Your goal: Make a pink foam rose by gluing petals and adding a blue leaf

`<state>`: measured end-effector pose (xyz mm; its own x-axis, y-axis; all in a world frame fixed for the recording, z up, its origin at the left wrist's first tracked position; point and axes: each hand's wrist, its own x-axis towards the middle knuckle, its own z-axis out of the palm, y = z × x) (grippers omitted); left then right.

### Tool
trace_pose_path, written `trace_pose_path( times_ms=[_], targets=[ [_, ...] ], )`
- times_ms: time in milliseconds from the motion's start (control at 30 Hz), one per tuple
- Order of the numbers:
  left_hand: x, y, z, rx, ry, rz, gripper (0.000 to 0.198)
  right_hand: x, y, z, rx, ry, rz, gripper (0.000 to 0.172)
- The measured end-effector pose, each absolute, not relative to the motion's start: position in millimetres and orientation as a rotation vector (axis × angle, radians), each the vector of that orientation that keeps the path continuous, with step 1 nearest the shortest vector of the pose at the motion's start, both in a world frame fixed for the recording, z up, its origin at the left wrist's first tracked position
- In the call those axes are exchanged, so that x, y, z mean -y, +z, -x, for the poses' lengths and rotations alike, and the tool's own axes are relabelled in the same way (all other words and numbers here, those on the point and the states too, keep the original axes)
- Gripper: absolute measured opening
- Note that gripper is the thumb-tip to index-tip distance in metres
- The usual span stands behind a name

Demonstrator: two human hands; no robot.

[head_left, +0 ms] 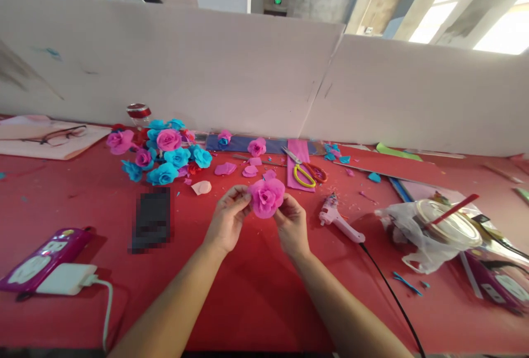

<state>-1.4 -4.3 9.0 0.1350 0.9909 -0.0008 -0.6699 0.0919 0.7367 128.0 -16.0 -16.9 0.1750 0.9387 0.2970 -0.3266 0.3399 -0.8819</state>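
A pink paper flower with layered petals is held up over the red table, its face turned toward me. My left hand pinches its left edge between thumb and fingers. On the opposite edge, my right hand grips the petals the same way. Just beyond the flower lie loose pink petals and a strip of pink paper with scissors on it. Right of my right hand rests a pale pink glue gun, its black cord running toward the table's front edge.
Blue, pink and red paper flowers cluster at the back left, near a dark pixelated rectangle. A power strip with a white charger lies left. A lidded cup in a plastic bag stands right. A white partition closes the back.
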Motion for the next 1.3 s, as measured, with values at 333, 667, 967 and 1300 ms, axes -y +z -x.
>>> trace_pose_path(
  times_ms=[333,667,967,1300],
  targets=[
    [9.8,-2.3,-12.2,-0.77,1.281,-0.899,0.02,18.6,-10.4,-125.2,0.961,0.97,0.876,0.012],
    [6.1,-12.3,-17.6,-0.775,1.21,-0.555,0.015,27.5,-8.3,-119.1,1.213,0.713,1.247,0.005],
    [-1.4,-22.0,-13.4,-0.723,1.181,-0.414,0.011,32.6,-6.2,-122.2,1.528,0.471,1.316,0.018],
    [1.9,-17.4,-13.4,-0.648,1.149,-0.555,0.011,26.9,3.5,-130.9,1.181,0.781,1.209,0.009]
  ],
)
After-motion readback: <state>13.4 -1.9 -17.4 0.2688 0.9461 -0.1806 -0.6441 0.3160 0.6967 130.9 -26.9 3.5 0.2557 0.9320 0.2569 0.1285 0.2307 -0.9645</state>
